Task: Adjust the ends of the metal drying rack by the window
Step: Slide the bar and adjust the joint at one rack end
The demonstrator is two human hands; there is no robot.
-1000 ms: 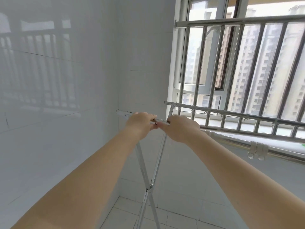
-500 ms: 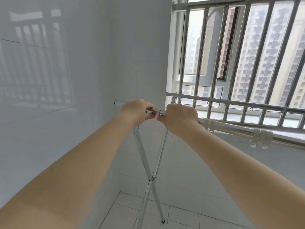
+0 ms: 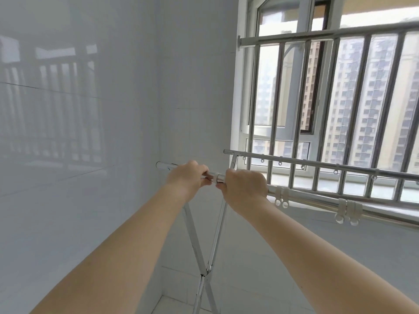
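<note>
The metal drying rack stands by the window, with a near rail (image 3: 317,201) and a far rail (image 3: 294,163) resting on crossed legs (image 3: 205,252). My left hand (image 3: 188,177) grips the thin inner tube at the near rail's left end (image 3: 162,165). My right hand (image 3: 243,185) grips the thicker outer tube just right of a white collar (image 3: 219,177). The two hands are nearly touching across that joint. White plastic clips (image 3: 347,210) hang on the near rail to the right.
A white tiled wall (image 3: 90,177) runs close along the left, just beyond the rail's end. The window (image 3: 283,109) has a steel guard of vertical bars (image 3: 340,98) behind the rack. White floor tiles (image 3: 176,307) show below the crossed legs.
The view has tilted up and down slightly. Both hands stay clamped on the near rail at the joint; the collar between them shows a little more.
</note>
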